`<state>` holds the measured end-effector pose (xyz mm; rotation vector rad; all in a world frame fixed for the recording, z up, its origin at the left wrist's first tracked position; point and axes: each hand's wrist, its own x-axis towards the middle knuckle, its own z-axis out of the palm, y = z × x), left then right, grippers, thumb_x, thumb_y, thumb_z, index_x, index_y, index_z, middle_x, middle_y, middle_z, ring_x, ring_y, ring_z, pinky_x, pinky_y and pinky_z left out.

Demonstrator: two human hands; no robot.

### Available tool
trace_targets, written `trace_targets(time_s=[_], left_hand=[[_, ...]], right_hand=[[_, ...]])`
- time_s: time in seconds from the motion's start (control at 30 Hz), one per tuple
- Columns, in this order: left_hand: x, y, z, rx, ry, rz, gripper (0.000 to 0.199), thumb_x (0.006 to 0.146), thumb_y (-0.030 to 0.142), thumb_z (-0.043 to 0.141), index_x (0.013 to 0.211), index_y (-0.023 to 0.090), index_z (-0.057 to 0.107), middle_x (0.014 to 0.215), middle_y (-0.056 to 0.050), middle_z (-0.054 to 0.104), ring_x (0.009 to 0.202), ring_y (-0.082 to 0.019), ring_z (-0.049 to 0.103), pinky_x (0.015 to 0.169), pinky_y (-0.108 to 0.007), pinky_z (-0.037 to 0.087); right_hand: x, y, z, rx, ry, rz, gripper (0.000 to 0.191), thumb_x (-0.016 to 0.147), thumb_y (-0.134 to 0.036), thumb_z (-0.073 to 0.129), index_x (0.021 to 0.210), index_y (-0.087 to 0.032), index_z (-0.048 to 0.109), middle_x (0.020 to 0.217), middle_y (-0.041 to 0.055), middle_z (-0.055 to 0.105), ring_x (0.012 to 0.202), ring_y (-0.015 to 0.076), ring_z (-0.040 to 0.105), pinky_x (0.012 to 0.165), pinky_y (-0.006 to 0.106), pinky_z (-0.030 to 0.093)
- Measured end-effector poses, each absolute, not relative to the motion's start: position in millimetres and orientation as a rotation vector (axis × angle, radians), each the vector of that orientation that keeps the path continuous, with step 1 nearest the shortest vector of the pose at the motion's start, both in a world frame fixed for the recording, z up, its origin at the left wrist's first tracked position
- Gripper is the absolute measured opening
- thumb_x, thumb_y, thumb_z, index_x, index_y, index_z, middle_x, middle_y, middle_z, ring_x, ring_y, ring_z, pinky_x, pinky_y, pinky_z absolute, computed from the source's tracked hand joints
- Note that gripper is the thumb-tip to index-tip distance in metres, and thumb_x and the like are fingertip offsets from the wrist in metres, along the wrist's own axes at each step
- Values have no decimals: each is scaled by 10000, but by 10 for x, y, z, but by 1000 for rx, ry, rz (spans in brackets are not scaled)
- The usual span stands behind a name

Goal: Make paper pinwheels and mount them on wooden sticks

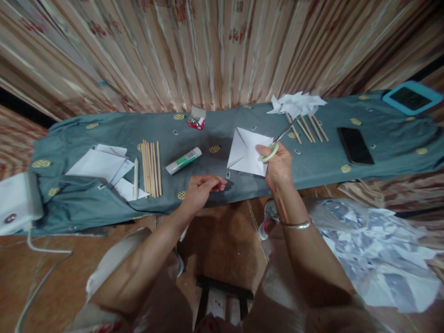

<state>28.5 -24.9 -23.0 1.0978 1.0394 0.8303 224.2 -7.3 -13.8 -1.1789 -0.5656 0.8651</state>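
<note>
Clasping scissors (271,155), right grip (280,164) perhaps pinches paper square (249,153), likely light, creasable, best edge-held; left grip (202,188) closed, nothing visible.

The right hand (280,165) holds green-handled scissors (271,153) against a white paper square (247,152); the curled left hand (203,190) is near a glue stick (183,160).

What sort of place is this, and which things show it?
Probably a room in a home, perhaps doubling as a craft spot: a patterned curtain hangs behind a long cloth-covered table, and the right hand holds scissors over it.
</note>
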Motion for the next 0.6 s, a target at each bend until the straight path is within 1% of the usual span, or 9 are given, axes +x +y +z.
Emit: trace_targets(time_s=[0.03,0.1,0.17,0.2,0.27,0.33,0.43,0.5,0.6], left_hand=[[308,-273,-229,1070,1027,841,262,689,414,715,730,159,766,726,-69,748,704,-172,680,671,-267,524],[379,-326,-226,1014,977,859,378,678,468,761,891,155,766,931,-102,769,921,-225,701,766,-298,540],[469,-366,-233,999,899,910,472,645,484,806,991,169,743,1120,-106,736,1117,-263,648,898,-341,525],[513,-375,-245,1000,866,941,485,638,487,817,1002,177,736,1166,-97,721,1173,-270,619,959,-356,503],[584,-368,-288,973,850,996,435,661,498,807,949,180,732,1137,-78,729,1199,-276,603,1019,-371,474],[626,-331,-337,907,886,1037,393,710,506,771,917,176,721,1071,-73,746,1182,-282,613,1016,-377,481],[639,-255,-347,763,935,1136,363,780,464,718,996,174,693,1104,-83,739,1191,-283,613,989,-375,506],[617,-206,-285,678,942,1195,321,819,402,683,1038,168,669,1134,-96,730,1196,-276,615,974,-370,518],[538,-139,-133,604,945,1232,260,863,312,616,1060,146,646,1113,-121,735,1142,-263,652,941,-370,542]], right_hand=[[2238,-65,-139,-1152,-526,877,327,490,-216,792,720,-213,560,712,-58,663,637,111,595,678,272,501],[2183,-60,-143,-1109,-464,935,338,476,-212,804,731,-205,583,689,-59,673,620,118,604,668,278,506],[2081,-61,-152,-1079,-430,999,365,463,-234,827,743,-203,596,639,-70,662,615,129,614,659,282,508],[2022,-62,-157,-1066,-421,1021,372,463,-250,836,743,-204,595,617,-77,652,621,131,620,660,278,507],[1906,-59,-168,-1050,-414,1066,375,466,-278,848,719,-206,581,591,-84,635,624,128,621,653,266,503],[1808,-49,-175,-1042,-413,1098,379,468,-293,854,699,-206,566,601,-85,640,599,113,604,634,255,495],[1704,-26,-177,-1041,-417,1122,382,466,-287,862,709,-205,579,643,-80,655,564,93,569,613,248,485],[1665,-18,-177,-1037,-440,1150,383,474,-287,867,735,-203,600,678,-69,664,584,94,571,624,250,486],[1645,-43,-178,-1031,-510,1188,394,513,-350,872,789,-195,636,710,-54,666,625,97,578,635,241,479]])
